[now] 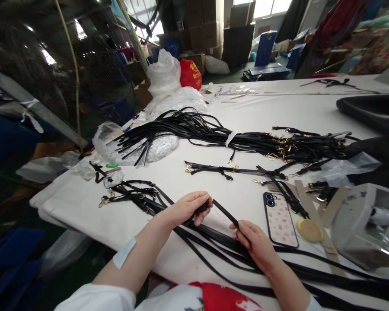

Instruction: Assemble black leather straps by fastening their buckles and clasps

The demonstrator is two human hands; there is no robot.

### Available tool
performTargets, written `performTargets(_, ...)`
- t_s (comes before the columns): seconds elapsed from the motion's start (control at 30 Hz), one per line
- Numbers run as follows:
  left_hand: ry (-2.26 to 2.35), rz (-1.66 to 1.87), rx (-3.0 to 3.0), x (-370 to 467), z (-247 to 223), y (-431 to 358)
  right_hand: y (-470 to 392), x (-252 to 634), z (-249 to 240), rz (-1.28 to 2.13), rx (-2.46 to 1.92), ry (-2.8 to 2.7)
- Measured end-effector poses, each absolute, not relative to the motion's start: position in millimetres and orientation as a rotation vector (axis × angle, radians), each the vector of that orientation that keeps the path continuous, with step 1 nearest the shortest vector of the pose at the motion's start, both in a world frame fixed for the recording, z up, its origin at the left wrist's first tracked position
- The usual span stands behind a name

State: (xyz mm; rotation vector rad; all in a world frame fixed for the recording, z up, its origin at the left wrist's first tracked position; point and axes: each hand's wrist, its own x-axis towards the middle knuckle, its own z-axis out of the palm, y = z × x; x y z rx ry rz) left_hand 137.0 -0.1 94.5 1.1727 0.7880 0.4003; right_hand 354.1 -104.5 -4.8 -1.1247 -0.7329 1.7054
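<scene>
My left hand point(198, 208) is closed around the buckle end of a black strap, with a glint of gold metal at the fingertips. From there the strap point(225, 212) runs down to my right hand point(246, 236), which pinches it between thumb and fingers. Beneath both hands, long black straps point(214, 236) lie across the table and run off to the lower right. Left of my left hand is a bunch of straps point(139, 196) with gold clips. Fingers partly hide the buckle itself.
A big bundle of black straps point(194, 129), bound with a white tie point(231, 138), lies across the white table point(246, 108). To the right are a phone point(281, 220), a yellowish disc point(310, 230) and a clear plastic container point(366, 233). Plastic bags and a red bag point(190, 74) stand behind.
</scene>
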Motion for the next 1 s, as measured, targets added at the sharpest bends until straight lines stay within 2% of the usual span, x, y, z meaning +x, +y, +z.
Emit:
performTargets(0.3,1.116,0.611,1.719,156,94,-15,-106,355,-10,1.684,-1.096,-0.743)
performTargets(0.5,1.144,0.691,1.947,168,100,-27,-105,354,-6,1.685,-1.107,-0.754)
performTargets(0.87,1.058,0.833,1.441,177,91,-32,-105,354,-6,1.669,-1.084,-0.786)
performTargets(1.0,1.031,0.817,1.472,178,90,-34,-105,354,-5,1.661,-1.096,-0.784)
